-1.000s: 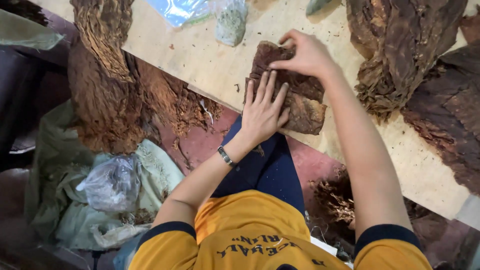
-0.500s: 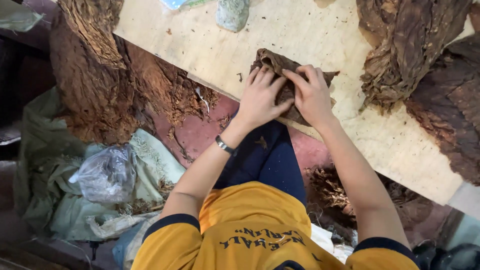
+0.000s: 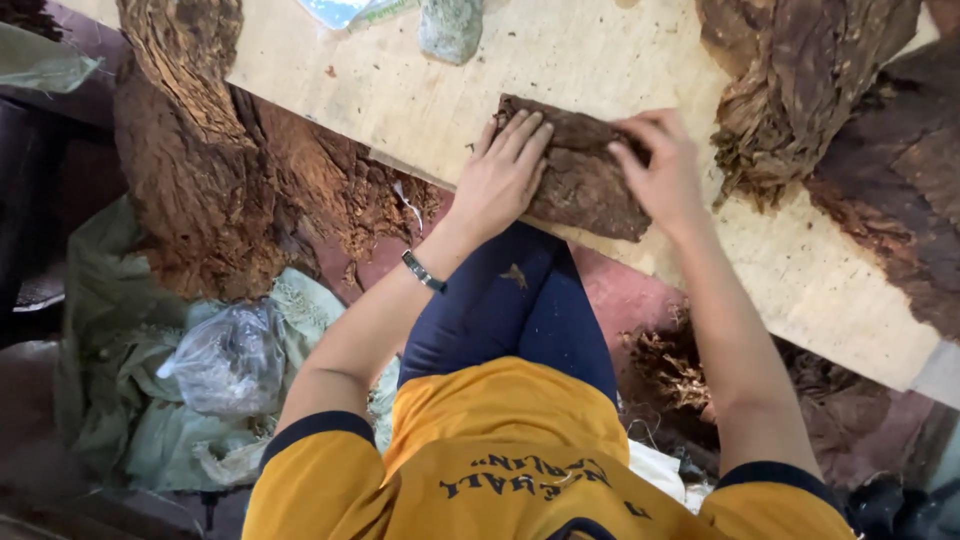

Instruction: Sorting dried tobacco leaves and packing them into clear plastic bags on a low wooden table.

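Brown, dry leaf stack (image 3: 580, 180) at frame centre on my wooden board (image 3: 340, 90) looks light, brittle and crumbly, so I press my left hand (image 3: 500, 180) and right hand (image 3: 665, 175) flat, fingers extended, gripping nothing, best lifted by edges.

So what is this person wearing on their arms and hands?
Both hands, left hand and right hand, are bare, no gloves. The forearms are uncovered. Short yellow-orange sleeves end in dark navy cuffs. A slim dark wristband or watch circles the left wrist; the right wrist has nothing.
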